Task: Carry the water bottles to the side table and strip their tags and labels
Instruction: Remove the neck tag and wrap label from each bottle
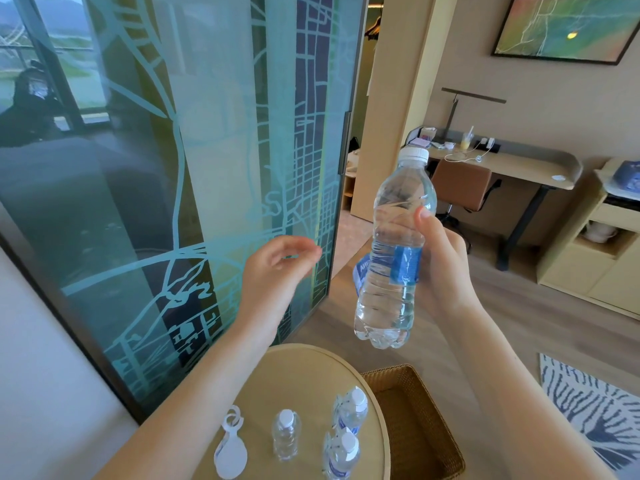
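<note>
My right hand [440, 258] grips a clear water bottle [394, 251] with a white cap, held up in front of me; its blue label [405, 265] is partly peeled and hangs loose on the left side. My left hand [277, 265] hovers to the left of the bottle, fingers loosely curled and holding nothing. Below, on the round beige side table [304, 382], stands a bare bottle [285, 434] and two bottles [349, 414] [341, 455] that still wear tags and blue labels. A removed white tag [230, 448] lies at the table's left.
A woven basket [415, 420] sits against the table's right edge. A tall glass panel with a map pattern [207, 168] stands close on the left. Farther right are a desk [512, 164], a brown chair [460, 185], a cabinet [602, 251] and a patterned rug [595, 407].
</note>
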The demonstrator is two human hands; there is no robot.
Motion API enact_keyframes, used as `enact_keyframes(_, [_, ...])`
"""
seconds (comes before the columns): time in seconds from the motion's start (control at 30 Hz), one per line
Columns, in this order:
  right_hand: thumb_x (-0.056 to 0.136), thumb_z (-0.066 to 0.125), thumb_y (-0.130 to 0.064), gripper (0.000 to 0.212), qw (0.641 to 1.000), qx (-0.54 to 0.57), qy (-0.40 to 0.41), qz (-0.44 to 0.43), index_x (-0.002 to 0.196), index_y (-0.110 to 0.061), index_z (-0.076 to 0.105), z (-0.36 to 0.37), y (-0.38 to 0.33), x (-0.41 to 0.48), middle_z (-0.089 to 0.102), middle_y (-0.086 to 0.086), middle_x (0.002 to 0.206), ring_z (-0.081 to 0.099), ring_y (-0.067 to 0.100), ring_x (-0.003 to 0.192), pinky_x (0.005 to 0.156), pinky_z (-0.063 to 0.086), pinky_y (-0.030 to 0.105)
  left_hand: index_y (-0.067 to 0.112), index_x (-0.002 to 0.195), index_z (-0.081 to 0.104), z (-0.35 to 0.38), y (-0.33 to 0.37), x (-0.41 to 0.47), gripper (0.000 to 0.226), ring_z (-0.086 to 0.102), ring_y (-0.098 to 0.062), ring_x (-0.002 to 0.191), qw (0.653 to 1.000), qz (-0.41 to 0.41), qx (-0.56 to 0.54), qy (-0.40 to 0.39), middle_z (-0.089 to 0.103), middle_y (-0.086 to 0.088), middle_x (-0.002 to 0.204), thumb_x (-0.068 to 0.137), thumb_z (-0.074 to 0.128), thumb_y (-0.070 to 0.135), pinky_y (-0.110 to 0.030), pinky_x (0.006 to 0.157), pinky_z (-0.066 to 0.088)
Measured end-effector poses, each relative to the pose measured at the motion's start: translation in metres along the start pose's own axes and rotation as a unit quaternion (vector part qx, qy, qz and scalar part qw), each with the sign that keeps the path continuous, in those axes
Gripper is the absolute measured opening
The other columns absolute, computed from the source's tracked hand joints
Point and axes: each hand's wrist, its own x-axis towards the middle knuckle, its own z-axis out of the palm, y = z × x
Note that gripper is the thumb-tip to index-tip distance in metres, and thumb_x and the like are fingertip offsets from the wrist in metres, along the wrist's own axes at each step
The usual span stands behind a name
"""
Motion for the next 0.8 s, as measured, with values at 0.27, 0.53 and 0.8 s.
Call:
enact_keyframes(0.27, [0.081,0.071,-0.053,0.04,1.0,0.016,0.003,-0.016,0.093,-0.017,0.082,0.007,0.001,0.001,0.079,0.009,0.093,0.076,0.026,0.09,0.078,0.06,0.042,0.039,0.105,0.063,0.023,-0.012,-0.039,0.053,0.063,0.006,0.099,0.971,0.014,0.151,-0.185,0.066,0.024,0.105,0.061,0.07,0.069,-0.021,0.088,0.052])
enact_keyframes(0.53, [0.079,0.071,-0.054,0.044,0.999,0.011,0.027,-0.017,0.099,-0.015,0.08,0.012,0.0,-0.001,0.079,0.01,0.1,0.076,0.027,0.097,0.079,0.06,0.038,0.049,0.104,0.055,0.035,-0.015,-0.045,0.048,0.053,0.001,0.098,0.967,0.111,0.187,-0.13,0.053,0.016,0.108,0.061,0.068,0.065,-0.011,0.078,0.044])
enact_keyframes(0.8, [0.081,0.068,-0.054,0.035,0.999,0.007,0.028,-0.026,0.091,-0.023,0.083,0.017,0.0,-0.003,0.08,0.007,0.095,0.077,0.024,0.09,0.074,0.061,0.034,0.045,0.115,0.052,0.044,-0.022,-0.044,0.061,0.064,0.009,0.096,0.971,0.068,0.162,-0.165,0.064,0.03,0.109,0.062,0.078,0.059,-0.011,0.077,0.051])
